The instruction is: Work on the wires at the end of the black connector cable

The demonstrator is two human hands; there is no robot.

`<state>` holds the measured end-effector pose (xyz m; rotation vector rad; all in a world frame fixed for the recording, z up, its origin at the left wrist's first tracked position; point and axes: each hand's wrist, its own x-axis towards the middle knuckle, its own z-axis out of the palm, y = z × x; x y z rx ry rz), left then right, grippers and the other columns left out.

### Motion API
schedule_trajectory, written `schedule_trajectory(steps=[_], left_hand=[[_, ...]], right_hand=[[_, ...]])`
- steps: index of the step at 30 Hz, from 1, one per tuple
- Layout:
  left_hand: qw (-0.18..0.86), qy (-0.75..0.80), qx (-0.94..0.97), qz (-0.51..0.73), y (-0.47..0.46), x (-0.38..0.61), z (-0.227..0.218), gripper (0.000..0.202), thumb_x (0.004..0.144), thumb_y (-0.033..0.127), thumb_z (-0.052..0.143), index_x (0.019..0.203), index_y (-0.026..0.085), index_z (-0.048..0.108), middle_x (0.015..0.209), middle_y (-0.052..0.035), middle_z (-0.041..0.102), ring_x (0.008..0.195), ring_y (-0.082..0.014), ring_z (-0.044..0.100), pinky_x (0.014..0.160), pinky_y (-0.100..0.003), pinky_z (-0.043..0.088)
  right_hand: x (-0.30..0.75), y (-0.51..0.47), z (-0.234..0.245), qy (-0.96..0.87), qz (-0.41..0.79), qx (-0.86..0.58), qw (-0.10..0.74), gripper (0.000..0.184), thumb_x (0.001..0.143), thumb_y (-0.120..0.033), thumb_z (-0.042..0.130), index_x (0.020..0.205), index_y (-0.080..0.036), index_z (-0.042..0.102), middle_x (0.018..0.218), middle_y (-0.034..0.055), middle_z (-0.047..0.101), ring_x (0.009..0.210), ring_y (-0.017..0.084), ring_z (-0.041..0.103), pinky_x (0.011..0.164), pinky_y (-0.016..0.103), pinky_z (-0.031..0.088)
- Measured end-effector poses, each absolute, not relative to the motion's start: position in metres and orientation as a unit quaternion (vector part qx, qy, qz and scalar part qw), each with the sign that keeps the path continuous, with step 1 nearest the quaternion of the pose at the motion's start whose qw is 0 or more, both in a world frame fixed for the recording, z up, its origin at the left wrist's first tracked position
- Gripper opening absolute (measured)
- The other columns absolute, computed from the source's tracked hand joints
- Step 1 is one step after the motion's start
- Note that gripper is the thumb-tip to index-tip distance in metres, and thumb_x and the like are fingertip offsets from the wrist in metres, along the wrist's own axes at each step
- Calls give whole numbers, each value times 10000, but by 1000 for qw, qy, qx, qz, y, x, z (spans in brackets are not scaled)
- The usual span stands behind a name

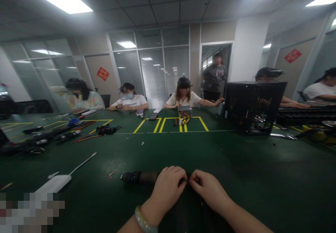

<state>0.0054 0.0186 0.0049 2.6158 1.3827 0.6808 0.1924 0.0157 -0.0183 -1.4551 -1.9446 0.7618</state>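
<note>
My left hand (169,185), with a pale bangle at the wrist, is closed in a pinch near the front middle of the green table. Opposite it, almost touching, my right hand (208,189) pinches too. A small dark thing shows between the fingertips, too small to name. Beyond my left hand lies a dark cylindrical tool (140,177), perhaps an electric screwdriver, its right end hidden by the hand. Something dark lies below my hands, too dim to make out.
A white object with a thin stalk (56,184) lies at left. Cable bundles (105,129) are farther back. A black computer case (250,108) stands right; a power supply (185,111) with wires sits mid-table. Several people sit across the green table (147,152); one person (215,73) stands behind.
</note>
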Motion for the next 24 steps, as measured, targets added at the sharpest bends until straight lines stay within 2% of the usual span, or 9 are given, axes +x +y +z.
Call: schedule_trajectory(steps=[12,15,19,24], left_hand=[[59,471,848,233,17,6,3,149,783,189,635,918,226,582,928,-4,637,894,-204,570,818,-341,407],[64,455,853,248,16,6,3,116,790,172,622,888,222,584,982,-8,647,958,-208,572,888,-366,405],[48,430,860,271,17,4,0,133,800,140,618,883,241,593,1035,18,646,1030,-183,563,1054,-418,310],[28,420,863,280,16,2,1,156,792,153,636,903,260,613,1069,18,643,1066,-189,557,1093,-450,278]], right_hand=[[193,16,-24,-725,298,-539,308,111,841,-267,560,811,-211,651,754,-11,676,680,147,600,577,217,342],[194,16,-25,-729,286,-543,305,115,837,-269,564,793,-204,649,736,-11,666,675,146,591,573,216,336],[194,17,-26,-733,270,-544,308,109,834,-264,562,787,-210,645,724,-16,655,670,144,579,578,214,332],[194,17,-25,-730,278,-540,313,101,828,-257,565,780,-214,644,720,-18,656,665,144,580,578,215,335]])
